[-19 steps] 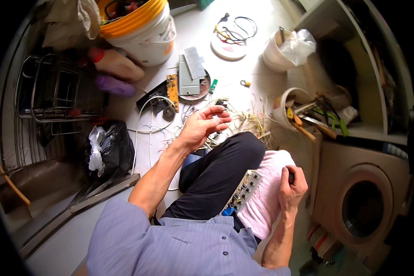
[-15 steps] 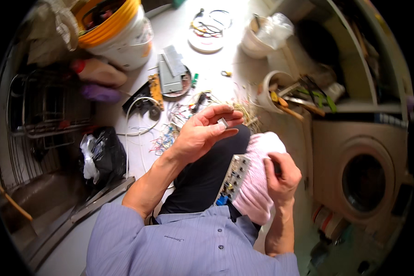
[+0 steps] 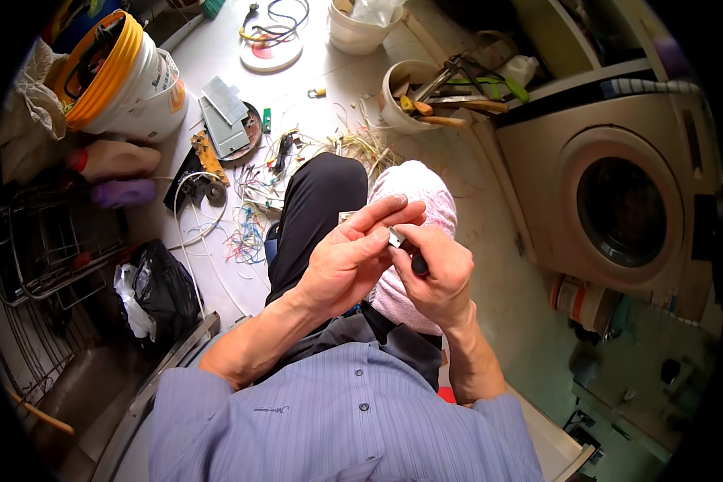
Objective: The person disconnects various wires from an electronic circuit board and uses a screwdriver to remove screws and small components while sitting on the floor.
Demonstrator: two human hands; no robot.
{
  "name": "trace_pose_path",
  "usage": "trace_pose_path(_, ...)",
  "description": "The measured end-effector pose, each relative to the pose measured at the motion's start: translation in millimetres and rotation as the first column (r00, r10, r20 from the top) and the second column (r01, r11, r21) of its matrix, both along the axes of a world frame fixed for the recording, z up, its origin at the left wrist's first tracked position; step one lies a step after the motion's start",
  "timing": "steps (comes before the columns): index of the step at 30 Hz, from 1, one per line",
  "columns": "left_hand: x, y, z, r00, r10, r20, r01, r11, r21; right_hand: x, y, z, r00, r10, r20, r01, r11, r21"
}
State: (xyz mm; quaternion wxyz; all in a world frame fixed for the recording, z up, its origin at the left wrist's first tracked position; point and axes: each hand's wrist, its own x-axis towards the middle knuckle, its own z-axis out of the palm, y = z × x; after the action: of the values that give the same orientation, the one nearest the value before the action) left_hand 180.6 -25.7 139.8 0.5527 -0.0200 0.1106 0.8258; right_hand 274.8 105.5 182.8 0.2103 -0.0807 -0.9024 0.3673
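Observation:
Over my lap, my left hand (image 3: 345, 261) pinches a small silver metal piece (image 3: 395, 238) between thumb and fingers. My right hand (image 3: 440, 269) has come up against it, fingers closed around a black-handled tool (image 3: 419, 265). Only the rounded handle end shows; the tool's working end is hidden by the fingers. A pink cloth (image 3: 414, 181) covers my right knee, and dark trousers (image 3: 325, 189) show on the left one. A pale edge of the circuit board (image 3: 345, 216) peeks out behind my left fingers; most of it is hidden.
Loose coloured wires (image 3: 249, 237) and grey metal plates (image 3: 225, 120) lie on the floor ahead. A white bucket of tools (image 3: 394, 104) stands at the far right, near a washing machine (image 3: 618, 193). To the left are a yellow-rimmed bucket (image 3: 136, 96) and a black bag (image 3: 165, 277).
My right hand has moved left and up to meet my left hand at the metal piece. The view has shifted to the right, and the circuit board is now mostly covered.

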Motion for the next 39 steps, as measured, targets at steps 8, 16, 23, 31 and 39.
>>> trace_pose_path(8,13,-11,-12,0.976,-0.007,-0.216,-0.044,0.971,-0.233,10,5,13,0.995,-0.044,0.086,0.058,0.983,-0.176)
trace_pose_path(16,14,-12,-17,0.991,0.031,-0.129,-0.057,0.977,-0.203,6,8,9,0.994,0.024,0.108,-0.009,0.991,-0.136)
trace_pose_path(23,12,-16,-23,0.985,-0.015,-0.174,-0.021,0.979,-0.203,8,11,7,0.981,0.054,0.188,-0.003,0.965,-0.263)
trace_pose_path(31,10,-16,-28,0.987,-0.048,-0.155,0.012,0.974,-0.224,5,12,5,0.978,0.061,0.200,0.001,0.956,-0.295)
trace_pose_path(39,14,-12,-27,0.995,-0.084,-0.048,0.072,0.973,-0.220,10,16,4,0.956,0.031,0.290,0.075,0.935,-0.347)
